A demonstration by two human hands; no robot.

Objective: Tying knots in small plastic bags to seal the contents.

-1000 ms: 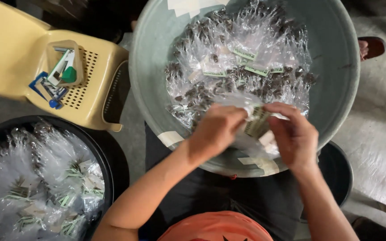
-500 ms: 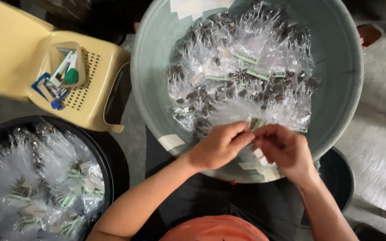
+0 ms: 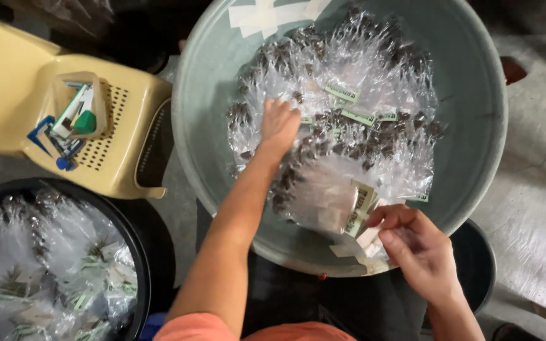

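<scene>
Two hands have parted: the left hand (image 3: pixel 279 126) now lies spread on the clear packets (image 3: pixel 355 126) in the grey basin (image 3: pixel 210 126), while the right hand (image 3: pixel 418 246) keeps pinching a paper label (image 3: pixel 360 208).

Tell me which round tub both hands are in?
The big grey-green plastic basin, full of clear bags: left hand and right hand reach inside. The black tub sits untouched.

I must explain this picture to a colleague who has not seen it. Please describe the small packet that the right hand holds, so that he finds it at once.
Start at the big grey-green basin heaped with clear plastic packets of dark pieces. At its near rim, the right hand pinches one clear packet. Unlike its neighbours in the heap, it lies apart, under the fingers, with pale paper labels at its end.
</scene>
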